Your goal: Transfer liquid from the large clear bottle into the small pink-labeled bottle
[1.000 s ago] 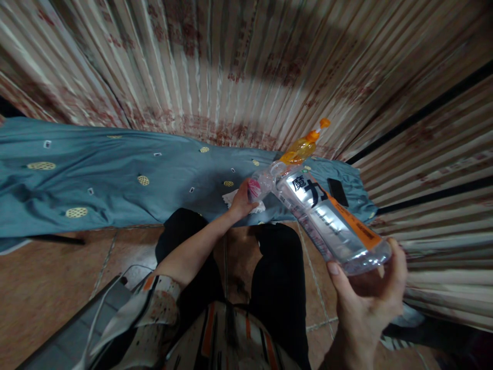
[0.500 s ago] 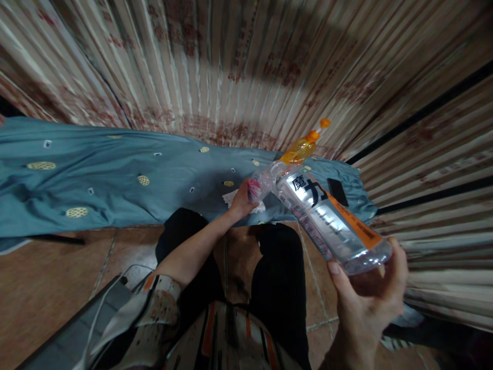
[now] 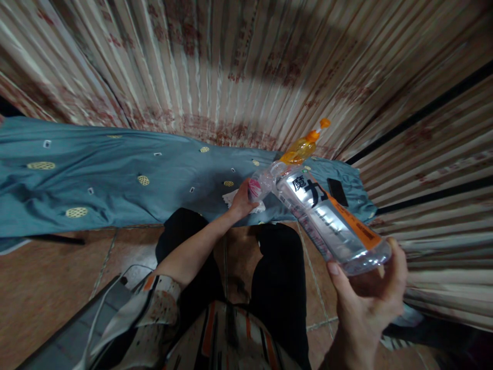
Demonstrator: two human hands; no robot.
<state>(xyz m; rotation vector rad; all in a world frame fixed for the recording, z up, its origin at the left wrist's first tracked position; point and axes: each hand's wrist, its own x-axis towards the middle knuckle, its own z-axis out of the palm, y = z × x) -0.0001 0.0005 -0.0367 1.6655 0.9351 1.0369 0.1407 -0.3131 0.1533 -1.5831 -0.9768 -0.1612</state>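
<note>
In the head view my right hand [image 3: 370,293] grips the base end of a large clear plastic bottle [image 3: 327,221] with a silver and orange label. The bottle is tilted, its neck end pointing up and left. My left hand [image 3: 242,201] is closed around a small clear plastic container [image 3: 265,180] with a pink and white pattern at its left end. The large bottle's neck end meets or overlaps this container; whether they touch I cannot tell. Beneath my left hand lies a white lacy cloth or tissue [image 3: 230,197]. An amber bottle with an orange top [image 3: 299,151] stands just behind.
A teal cloth with yellow motifs [image 3: 115,190] covers the long narrow surface ahead. On its right end rests a black phone-like object [image 3: 338,192]. Pleated curtains [image 3: 215,67] hang behind and to the right. A white cable [image 3: 100,308] runs at lower left, above the tiled floor [image 3: 50,277].
</note>
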